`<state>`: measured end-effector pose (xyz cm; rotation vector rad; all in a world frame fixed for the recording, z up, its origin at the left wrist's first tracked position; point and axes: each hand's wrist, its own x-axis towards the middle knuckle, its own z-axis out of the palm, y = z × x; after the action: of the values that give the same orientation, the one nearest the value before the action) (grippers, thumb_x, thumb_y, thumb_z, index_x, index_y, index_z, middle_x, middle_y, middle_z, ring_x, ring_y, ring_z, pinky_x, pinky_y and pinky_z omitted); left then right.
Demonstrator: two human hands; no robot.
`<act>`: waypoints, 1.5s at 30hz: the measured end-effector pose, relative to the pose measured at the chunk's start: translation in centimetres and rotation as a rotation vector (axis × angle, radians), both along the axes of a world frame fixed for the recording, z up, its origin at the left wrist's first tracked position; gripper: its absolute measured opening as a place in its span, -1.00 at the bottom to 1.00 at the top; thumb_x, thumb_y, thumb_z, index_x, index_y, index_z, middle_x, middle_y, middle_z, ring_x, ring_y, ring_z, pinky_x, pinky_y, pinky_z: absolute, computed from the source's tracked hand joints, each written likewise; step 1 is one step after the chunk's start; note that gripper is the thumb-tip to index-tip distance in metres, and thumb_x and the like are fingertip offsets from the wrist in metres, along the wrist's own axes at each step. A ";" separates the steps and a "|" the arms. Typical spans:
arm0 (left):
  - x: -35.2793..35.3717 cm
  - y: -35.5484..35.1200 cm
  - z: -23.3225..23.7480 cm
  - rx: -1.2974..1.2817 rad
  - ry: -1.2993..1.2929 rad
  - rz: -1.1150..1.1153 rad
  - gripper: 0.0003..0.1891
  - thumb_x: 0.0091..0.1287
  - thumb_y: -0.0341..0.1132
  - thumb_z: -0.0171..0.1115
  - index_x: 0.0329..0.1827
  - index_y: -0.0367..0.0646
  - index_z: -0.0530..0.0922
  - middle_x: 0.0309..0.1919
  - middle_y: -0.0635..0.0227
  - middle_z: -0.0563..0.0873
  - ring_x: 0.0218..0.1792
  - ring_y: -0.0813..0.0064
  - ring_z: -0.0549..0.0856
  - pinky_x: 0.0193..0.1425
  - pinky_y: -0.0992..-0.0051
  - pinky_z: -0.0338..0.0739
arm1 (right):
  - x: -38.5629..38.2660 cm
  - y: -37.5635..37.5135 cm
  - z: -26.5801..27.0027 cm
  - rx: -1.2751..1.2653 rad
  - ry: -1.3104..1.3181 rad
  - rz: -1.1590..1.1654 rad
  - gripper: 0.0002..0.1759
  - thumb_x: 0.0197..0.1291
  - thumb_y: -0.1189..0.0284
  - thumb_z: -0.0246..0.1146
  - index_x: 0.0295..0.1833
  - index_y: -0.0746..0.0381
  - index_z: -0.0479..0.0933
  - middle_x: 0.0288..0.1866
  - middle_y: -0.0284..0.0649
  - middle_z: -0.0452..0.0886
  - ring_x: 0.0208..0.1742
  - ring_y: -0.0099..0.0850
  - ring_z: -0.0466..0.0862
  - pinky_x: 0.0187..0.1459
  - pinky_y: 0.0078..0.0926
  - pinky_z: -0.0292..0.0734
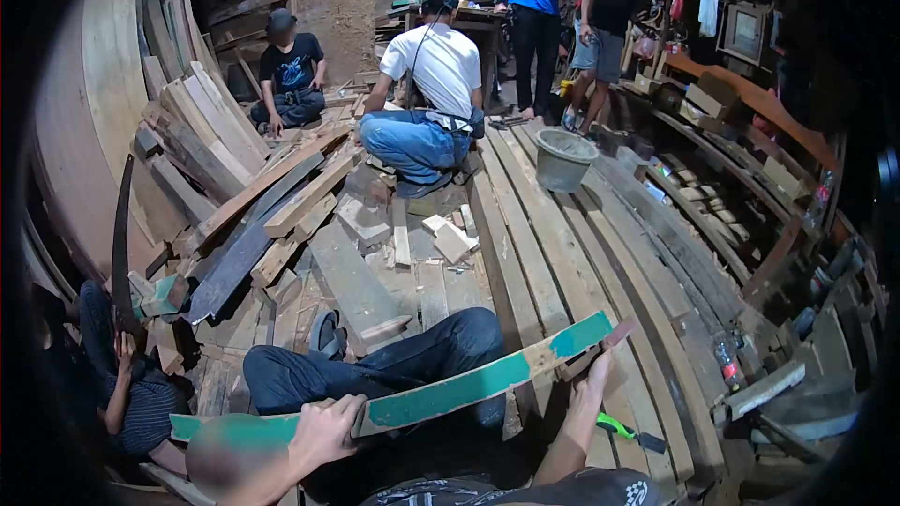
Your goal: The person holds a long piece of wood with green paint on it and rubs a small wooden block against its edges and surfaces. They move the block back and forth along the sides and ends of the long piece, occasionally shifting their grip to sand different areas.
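A long wooden board with worn green paint (450, 394) lies across my lap, its right end raised. My left hand (323, 431) is closed over the board's edge left of its middle. Near the right end, my right hand (591, 379) is closed round a small reddish-brown piece (619, 333) that sits against the board; its exact shape is partly hidden by the fingers. A tool with a bright green handle (614, 425) rests on the planks just right of my right forearm.
Long planks (534, 244) run away from me, with a grey bucket (564, 159) on them. Wood offcuts (450, 239) lie ahead. A person in white (436, 66) squats beyond. At left, a co-worker's hand (124, 351) holds a long curved dark blade (122, 244). Others sit or stand behind.
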<state>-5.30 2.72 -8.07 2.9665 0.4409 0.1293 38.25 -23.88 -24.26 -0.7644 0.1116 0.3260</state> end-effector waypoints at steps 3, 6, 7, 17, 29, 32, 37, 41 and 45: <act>-1.3 0.4 -1.1 -0.041 -0.014 0.018 -0.17 -0.11 -0.05 0.64 0.28 -0.10 0.52 -0.08 0.22 0.74 -0.10 0.11 0.79 -0.08 0.14 0.68 | -0.6 -0.3 0.2 -0.006 -0.057 -0.025 -0.56 0.61 0.07 -0.05 0.25 0.11 0.54 0.10 -0.27 0.72 0.13 -0.29 0.73 0.19 -0.15 0.65; -2.2 1.1 -2.6 -0.065 -0.051 0.026 -0.18 -0.14 -0.05 0.65 0.26 -0.06 0.52 -0.08 0.26 0.74 -0.09 0.13 0.78 -0.06 0.15 0.68 | -0.9 -1.1 -0.8 -0.073 -0.069 -0.041 -0.57 0.60 0.08 -0.05 0.24 0.10 0.54 0.10 -0.27 0.71 0.15 -0.29 0.73 0.20 -0.15 0.65; -2.6 1.3 -2.9 -0.077 -0.073 0.017 -0.18 -0.16 -0.05 0.65 0.26 -0.05 0.53 -0.08 0.27 0.74 -0.09 0.13 0.78 -0.05 0.16 0.68 | -1.4 -1.2 -0.5 -0.104 -0.016 -0.057 -0.57 0.59 0.08 -0.05 0.23 0.11 0.54 0.14 -0.25 0.71 0.16 -0.27 0.73 0.21 -0.13 0.65; -4.1 0.4 -4.2 -0.056 -0.189 0.003 -0.22 -0.17 -0.12 0.66 0.22 -0.03 0.56 -0.10 0.32 0.74 -0.14 0.20 0.75 -0.06 0.19 0.65 | -4.0 -1.8 -0.1 -0.153 -0.016 -0.095 -0.34 0.59 -0.17 -0.13 0.37 0.11 0.50 0.32 -0.18 0.63 0.29 -0.17 0.65 0.33 0.02 0.57; -5.5 -0.7 -4.9 -0.001 -0.282 0.029 -0.27 -0.20 -0.20 0.68 0.14 -0.04 0.58 -0.17 0.31 0.73 -0.19 0.18 0.75 -0.11 0.17 0.64 | -4.4 -2.0 1.2 -0.085 -0.115 -0.155 -0.35 0.41 -0.16 0.02 0.28 0.11 0.55 0.20 -0.22 0.67 0.26 -0.18 0.62 0.35 -0.04 0.47; -5.9 -1.0 -4.8 0.011 -0.339 0.026 -0.27 -0.24 -0.29 0.66 0.13 -0.07 0.58 -0.19 0.30 0.73 -0.21 0.14 0.76 -0.12 0.15 0.65 | -6.2 -1.0 4.0 -0.056 -0.132 -0.165 -0.35 0.40 -0.17 0.03 0.29 0.11 0.55 0.21 -0.21 0.66 0.28 -0.17 0.61 0.34 -0.01 0.48; -6.6 -1.1 -5.6 0.059 -0.348 0.060 -0.28 -0.12 -0.37 0.56 0.24 -0.11 0.56 -0.01 0.23 0.72 -0.08 0.12 0.74 0.04 0.16 0.65 | -3.7 -0.1 2.8 -0.065 -0.254 -0.203 -0.26 0.37 -0.19 0.19 0.44 0.09 0.46 0.38 -0.16 0.55 0.36 -0.15 0.55 0.41 -0.07 0.46; -7.5 -1.5 -7.0 -0.003 -0.361 0.075 -0.27 -0.10 -0.37 0.58 0.26 -0.10 0.55 -0.02 0.28 0.72 -0.07 0.19 0.74 0.06 0.20 0.63 | -5.7 -0.5 5.1 -0.235 -0.163 -0.133 -0.20 0.26 -0.31 0.16 0.36 0.07 0.50 0.33 -0.15 0.58 0.30 -0.15 0.57 0.31 0.10 0.46; -6.9 -1.1 -7.5 -0.008 -0.407 0.053 -0.24 -0.11 -0.33 0.63 0.27 -0.05 0.53 -0.06 0.34 0.71 -0.08 0.23 0.73 0.05 0.21 0.64 | -8.6 -1.5 7.4 -0.259 -0.208 -0.092 -0.21 0.27 -0.33 0.10 0.34 0.05 0.53 0.27 -0.17 0.62 0.26 -0.15 0.61 0.25 0.05 0.50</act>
<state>-12.21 1.60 -15.57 2.8137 0.4596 0.7162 29.70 -25.41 -16.84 -1.0414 -0.0080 0.1436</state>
